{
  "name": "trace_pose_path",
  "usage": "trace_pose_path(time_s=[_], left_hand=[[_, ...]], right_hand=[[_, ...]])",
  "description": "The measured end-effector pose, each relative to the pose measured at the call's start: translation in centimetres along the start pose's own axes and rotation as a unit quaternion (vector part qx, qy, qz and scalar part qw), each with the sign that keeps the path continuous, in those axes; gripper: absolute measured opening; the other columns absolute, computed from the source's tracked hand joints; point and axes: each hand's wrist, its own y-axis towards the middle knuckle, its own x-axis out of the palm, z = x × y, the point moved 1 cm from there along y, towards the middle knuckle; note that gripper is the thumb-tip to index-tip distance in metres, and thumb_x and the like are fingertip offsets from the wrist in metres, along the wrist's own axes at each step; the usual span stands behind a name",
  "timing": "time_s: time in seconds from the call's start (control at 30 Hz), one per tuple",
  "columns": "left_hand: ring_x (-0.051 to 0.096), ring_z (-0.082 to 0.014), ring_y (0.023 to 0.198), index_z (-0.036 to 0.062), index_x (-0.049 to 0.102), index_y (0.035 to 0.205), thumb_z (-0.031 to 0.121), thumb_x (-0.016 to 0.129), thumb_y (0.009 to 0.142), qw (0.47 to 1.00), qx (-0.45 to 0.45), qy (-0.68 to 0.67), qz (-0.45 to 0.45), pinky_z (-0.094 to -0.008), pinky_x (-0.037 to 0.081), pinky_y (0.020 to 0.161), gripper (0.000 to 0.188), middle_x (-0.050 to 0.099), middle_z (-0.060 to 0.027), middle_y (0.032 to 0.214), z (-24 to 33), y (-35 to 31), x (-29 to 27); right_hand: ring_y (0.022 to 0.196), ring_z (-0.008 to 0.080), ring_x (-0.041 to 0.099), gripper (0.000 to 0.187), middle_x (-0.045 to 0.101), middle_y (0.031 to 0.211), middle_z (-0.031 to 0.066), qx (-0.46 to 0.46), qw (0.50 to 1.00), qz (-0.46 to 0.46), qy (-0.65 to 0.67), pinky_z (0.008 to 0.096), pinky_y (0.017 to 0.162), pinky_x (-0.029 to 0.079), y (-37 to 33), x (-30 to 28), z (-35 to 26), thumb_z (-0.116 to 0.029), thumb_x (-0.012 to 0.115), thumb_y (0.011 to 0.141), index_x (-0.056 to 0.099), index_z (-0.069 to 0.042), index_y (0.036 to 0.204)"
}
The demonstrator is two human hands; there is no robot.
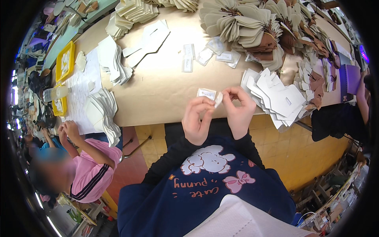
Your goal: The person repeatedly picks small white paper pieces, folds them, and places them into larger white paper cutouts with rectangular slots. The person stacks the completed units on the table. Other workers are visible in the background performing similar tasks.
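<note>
Small whitish piece pinched between two hands

The small whitish piece (218,100) is held over the near edge of the table (158,98), the left hand (197,120) clamped on it by the fingertips, the right hand (239,112) pinching its other edge with thumb and forefinger together. One labelled card (206,93) lies just beyond the left hand. Farther beyond both hands are about six small labelled packets (225,57), some overlapping. Near the right hand spreads a stack of white cut panels (280,96), too overlapped to count. Well to the left of the left hand stand two yellow baskets (58,68), each holding pale pieces (65,61); one clear bottle (55,93) lies at the nearer basket.
</note>
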Motion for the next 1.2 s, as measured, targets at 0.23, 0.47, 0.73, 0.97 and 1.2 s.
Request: trace_pose_path(time_s=[0.23,0.47,0.73,0.97,1.2], left_hand=[[0.066,-0.0267,0.089,0.0010,0.057,0.097,-0.004,0.059,0.094,0.983,0.102,-0.147,0.031,-0.0384,0.056,0.081,0.006,0.060,-0.0149,0.096,2.3,-0.4,-0.6],[0.058,-0.0120,0.081,-0.0003,0.062,0.102,0.009,0.058,0.100,0.960,-0.238,-0.084,0.120,-0.0262,0.048,0.076,0.011,0.064,-0.0079,0.093,-2.7,1.9,-4.2],[0.062,-0.0193,0.097,0.0031,0.063,0.126,0.015,0.062,0.097,0.960,-0.202,0.195,-0.010,-0.0329,0.048,0.088,0.031,0.065,-0.0115,0.109,-10.1,3.0,-8.5],[0.056,-0.0339,0.110,0.0039,0.061,0.127,0.016,0.073,0.086,0.936,-0.157,0.230,-0.214,-0.0408,0.046,0.094,0.045,0.055,-0.0172,0.121,-6.3,3.2,-4.0],[0.051,-0.0334,0.104,0.0083,0.064,0.102,0.007,0.078,0.073,0.936,-0.108,0.288,-0.169,-0.0416,0.044,0.091,0.032,0.053,-0.0120,0.111,-6.3,2.0,-2.3]], right_hand=[[0.065,0.0101,0.058,0.003,0.066,0.075,0.0056,0.030,0.992,0.110,-0.059,0.0236,0.064,0.048,1.3,-1.7,2.1,0.003,0.067,0.084,0.068,0.004,0.086],[0.070,0.0081,0.054,0.009,0.065,0.083,0.0042,-0.080,0.915,0.394,-0.036,0.0205,0.065,0.042,2.5,-11.0,3.8,-0.003,0.060,0.096,0.065,0.005,0.093],[0.070,0.0094,0.056,0.009,0.060,0.078,0.0041,-0.159,0.805,0.568,-0.064,0.0227,0.060,0.041,-1.3,-24.7,10.3,-0.011,0.051,0.097,0.056,-0.004,0.096],[0.101,0.0417,0.065,0.031,0.069,0.104,0.0260,0.293,0.821,0.231,-0.432,0.0442,0.089,0.051,-4.8,-29.7,25.5,-0.016,0.054,0.086,0.071,0.000,0.106],[0.136,0.0422,0.040,0.066,0.044,0.144,0.0309,0.111,0.818,0.285,-0.488,0.0454,0.118,0.029,-3.1,-31.2,18.3,0.005,0.048,0.076,0.044,0.007,0.142]])
